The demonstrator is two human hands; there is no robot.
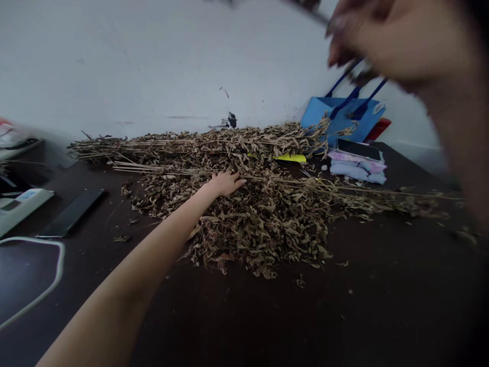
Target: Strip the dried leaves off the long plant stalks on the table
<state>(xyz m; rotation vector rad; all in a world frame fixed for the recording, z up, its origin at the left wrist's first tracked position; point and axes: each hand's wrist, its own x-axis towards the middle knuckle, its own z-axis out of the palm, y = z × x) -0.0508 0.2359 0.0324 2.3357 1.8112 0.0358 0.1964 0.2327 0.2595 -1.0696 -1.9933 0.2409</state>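
A heap of dried, curled brown leaves (pixel 263 229) lies on the dark table, with long dry stems (pixel 141 167) running across it. My left hand (pixel 227 184) rests on top of the heap beside these stems, its fingers apart. Raised at the upper right and close to the camera, my right hand (pixel 397 41) is blurred by motion. It pinches a thin dried plant stem (pixel 315 15) that extends out at the top of the picture. Behind the heap lies a bundle of dried leafy stalks (pixel 183 142).
A blue bag (pixel 344 114) stands at the back right near a phone (pixel 359 149) on folded cloth (pixel 357 169). Something yellow (pixel 292 158) lies under the stalks. At left are a dark flat slab (pixel 72 213), a pale device (pixel 23 208) and a white cable (pixel 60 265).
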